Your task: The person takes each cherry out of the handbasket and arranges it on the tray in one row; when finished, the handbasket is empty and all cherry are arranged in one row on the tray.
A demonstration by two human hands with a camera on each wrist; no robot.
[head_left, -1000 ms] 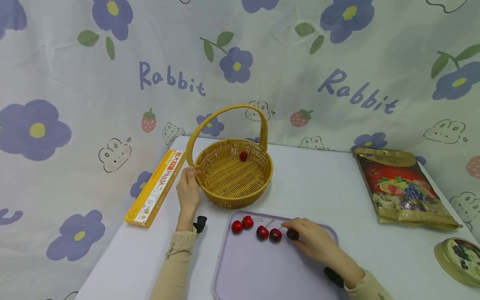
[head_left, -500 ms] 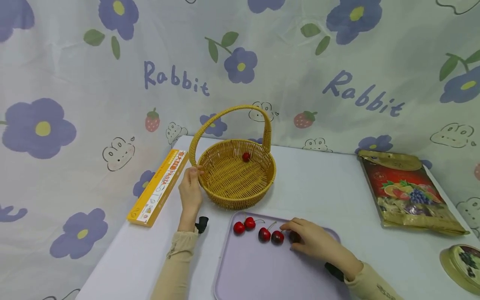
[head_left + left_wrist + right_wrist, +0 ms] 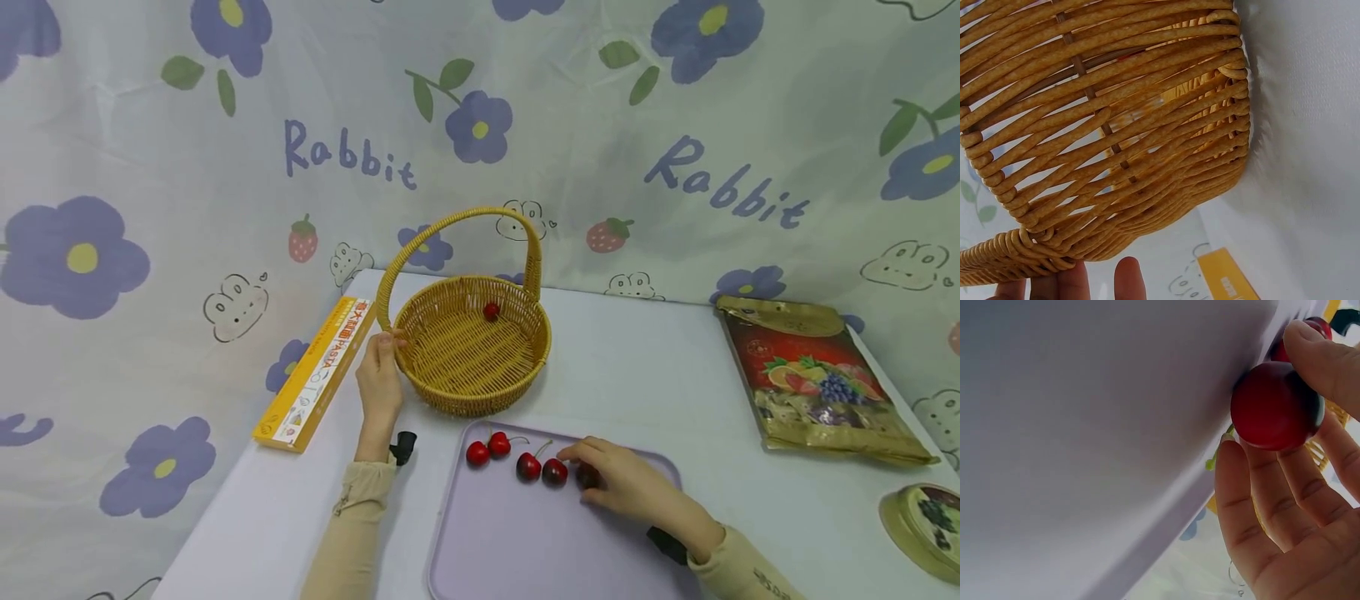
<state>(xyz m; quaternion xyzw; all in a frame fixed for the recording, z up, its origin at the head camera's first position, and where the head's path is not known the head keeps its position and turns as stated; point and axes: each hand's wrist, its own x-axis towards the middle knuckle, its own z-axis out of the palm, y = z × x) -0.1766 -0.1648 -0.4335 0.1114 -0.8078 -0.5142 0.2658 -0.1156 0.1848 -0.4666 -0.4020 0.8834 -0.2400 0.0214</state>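
Observation:
In the head view, my left hand (image 3: 380, 379) holds the rim of a round wicker basket (image 3: 472, 400) at the foot of its handle. The left wrist view shows fingertips (image 3: 1074, 282) against the weave. One red cherry (image 3: 491, 311) lies inside the basket. My right hand (image 3: 626, 479) is over the lilac tray (image 3: 525, 542), its loosely spread fingers around a dark red cherry (image 3: 1272, 406) on the tray; whether they touch it is unclear. Left of that hand are several more cherries, among them a dark one (image 3: 554, 472) and a bright red one (image 3: 477, 454) at the far left.
A yellow pasta box (image 3: 315, 375) lies left of the basket. To the right are a red and gold fruit-printed bag (image 3: 821, 383) and a round tin (image 3: 926, 529) near the table edge. A flower-printed cloth (image 3: 480, 192) hangs behind the white table.
My right thumb has moved away from the fingers, so the hand is wider around the dark cherry than a second ago. My left hand stays on the basket. The head view has shifted slightly.

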